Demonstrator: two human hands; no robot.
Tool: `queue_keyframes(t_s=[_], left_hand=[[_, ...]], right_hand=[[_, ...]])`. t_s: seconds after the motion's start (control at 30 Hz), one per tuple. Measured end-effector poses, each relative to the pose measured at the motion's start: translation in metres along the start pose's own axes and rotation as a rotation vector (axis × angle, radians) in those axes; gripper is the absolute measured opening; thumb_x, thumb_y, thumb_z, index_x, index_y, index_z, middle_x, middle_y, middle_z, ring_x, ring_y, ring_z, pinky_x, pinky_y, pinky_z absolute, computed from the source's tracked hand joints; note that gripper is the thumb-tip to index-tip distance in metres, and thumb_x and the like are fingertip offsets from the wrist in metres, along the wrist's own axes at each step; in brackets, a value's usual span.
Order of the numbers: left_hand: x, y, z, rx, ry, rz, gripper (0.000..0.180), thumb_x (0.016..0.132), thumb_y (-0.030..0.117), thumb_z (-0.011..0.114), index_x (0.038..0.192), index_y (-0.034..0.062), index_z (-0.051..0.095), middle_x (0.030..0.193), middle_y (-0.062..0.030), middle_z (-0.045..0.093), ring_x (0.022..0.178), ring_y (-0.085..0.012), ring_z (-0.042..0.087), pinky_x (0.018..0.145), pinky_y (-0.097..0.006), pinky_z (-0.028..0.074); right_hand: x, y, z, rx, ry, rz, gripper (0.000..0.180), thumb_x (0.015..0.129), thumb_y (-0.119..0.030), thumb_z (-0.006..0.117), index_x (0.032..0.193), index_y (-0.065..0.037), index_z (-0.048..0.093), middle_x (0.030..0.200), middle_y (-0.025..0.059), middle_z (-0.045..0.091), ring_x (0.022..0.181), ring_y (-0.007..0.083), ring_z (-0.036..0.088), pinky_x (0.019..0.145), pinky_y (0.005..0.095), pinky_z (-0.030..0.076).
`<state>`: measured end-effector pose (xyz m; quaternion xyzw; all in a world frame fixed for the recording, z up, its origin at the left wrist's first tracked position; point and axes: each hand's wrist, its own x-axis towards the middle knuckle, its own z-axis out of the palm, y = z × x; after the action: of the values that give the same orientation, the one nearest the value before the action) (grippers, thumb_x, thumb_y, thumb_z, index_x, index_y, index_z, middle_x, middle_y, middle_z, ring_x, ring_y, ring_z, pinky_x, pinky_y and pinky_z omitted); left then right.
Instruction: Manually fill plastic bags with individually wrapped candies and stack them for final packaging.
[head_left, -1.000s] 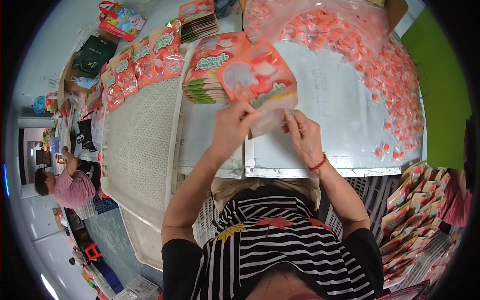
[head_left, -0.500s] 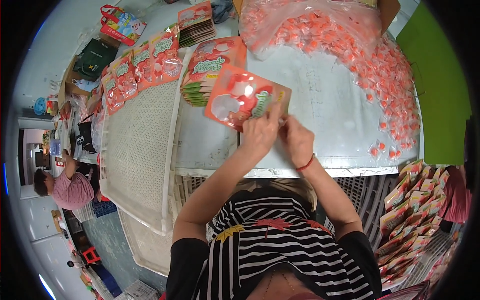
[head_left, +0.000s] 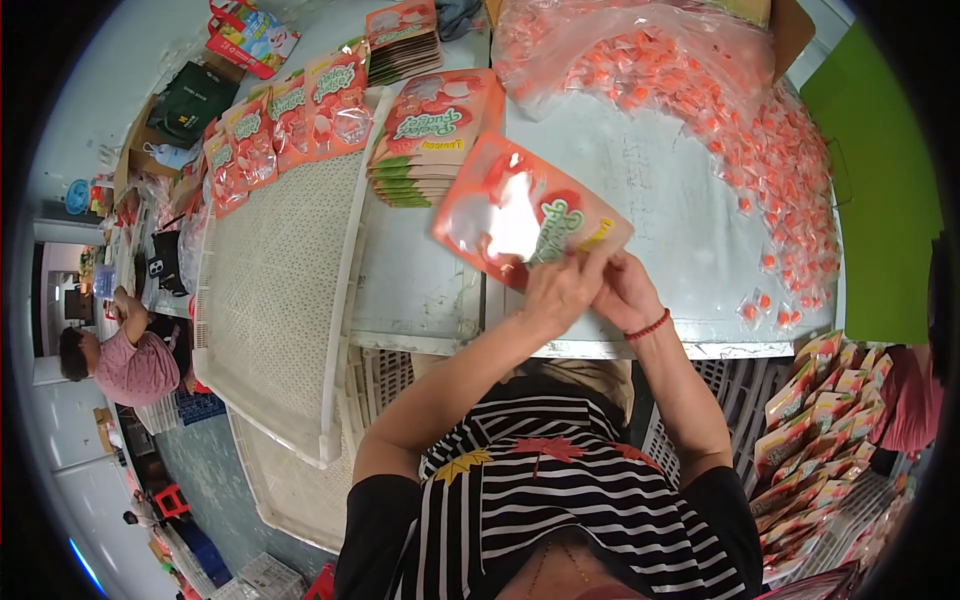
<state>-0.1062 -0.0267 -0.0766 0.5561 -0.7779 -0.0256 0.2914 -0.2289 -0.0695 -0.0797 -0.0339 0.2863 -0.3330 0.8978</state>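
Observation:
A red and pink candy pouch (head_left: 476,212) is held tilted above the table, its printed front up and light glaring off its shiny face. My left hand (head_left: 560,297) grips the pouch's near edge, with fingers lying over its front. At the pouch's right corner, my right hand (head_left: 628,292) pinches the edge; part of its fingers is hidden behind the left hand and the pouch. Just beyond lies a stack of similar pouches (head_left: 428,130). Small wrapped orange-red candies (head_left: 770,180) spread in a heap along the right side.
A large clear plastic bag (head_left: 545,60) of candies lies at the back. Several pouches (head_left: 335,95) rest along the far end of a white perforated tray (head_left: 280,270) at left. Upright pouches (head_left: 815,430) fill a crate at lower right. Another person (head_left: 145,362) works far left.
Both hands and the pouch have shifted right and slightly nearer to me. The whole view has also moved a little.

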Motion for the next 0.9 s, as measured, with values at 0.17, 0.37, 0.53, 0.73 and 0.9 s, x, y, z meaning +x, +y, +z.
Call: queue_keyframes(t_s=[0.17,0.37,0.53,0.73,0.9], left_hand=[[0.0,0.021,-0.007,-0.135,-0.018,0.143,0.046,0.076,0.009,0.06,0.12,0.0018,0.047,0.076,-0.0139,0.062,0.06,-0.0272,0.064,0.047,-0.036,0.051],[0.018,-0.002,-0.054,-0.059,-0.181,0.261,0.101,0.057,0.045,0.08,0.137,0.0016,0.035,0.141,-0.0246,0.033,0.13,-0.0422,0.032,0.101,-0.056,0.033],[0.014,-0.015,-0.042,-0.117,-0.292,0.299,0.115,0.05,0.058,0.078,0.14,0.0036,0.032,0.147,-0.0234,0.017,0.134,-0.045,0.018,0.106,-0.062,0.016],[-0.004,-0.021,-0.042,-0.047,-0.336,0.23,0.112,0.047,0.04,0.086,0.138,0.0049,0.032,0.144,-0.0242,0.021,0.129,-0.042,0.027,0.103,-0.061,0.02],[0.003,-0.014,-0.032,-0.182,-0.191,0.111,0.109,0.05,0.036,0.085,0.137,0.0029,0.028,0.142,-0.0241,0.027,0.129,-0.0417,0.029,0.104,-0.061,0.017]], right_hand=[[0.021,-0.003,-0.046,0.16,-0.441,-0.026,0.031,0.096,-0.021,0.044,0.121,-0.004,0.052,0.115,0.0135,0.059,0.103,0.0282,0.057,0.088,0.0417,0.05],[-0.005,-0.009,0.008,-0.001,-0.207,0.034,0.044,0.097,-0.029,0.043,0.136,-0.007,0.041,0.128,0.0138,0.051,0.117,0.0267,0.051,0.099,0.0413,0.043],[0.017,0.005,-0.018,-0.147,-0.244,0.103,0.043,0.098,-0.028,0.045,0.136,-0.008,0.041,0.127,0.0124,0.052,0.116,0.0232,0.052,0.096,0.0378,0.046],[0.003,-0.01,0.004,-0.498,-0.188,0.195,0.034,0.091,-0.012,0.06,0.122,-0.003,0.051,0.11,0.0089,0.06,0.095,0.016,0.062,0.076,0.0298,0.055],[0.006,-0.019,-0.008,-0.579,-0.232,0.199,0.031,0.091,-0.012,0.058,0.12,-0.003,0.052,0.108,0.0068,0.06,0.091,0.0135,0.06,0.073,0.0266,0.053]])
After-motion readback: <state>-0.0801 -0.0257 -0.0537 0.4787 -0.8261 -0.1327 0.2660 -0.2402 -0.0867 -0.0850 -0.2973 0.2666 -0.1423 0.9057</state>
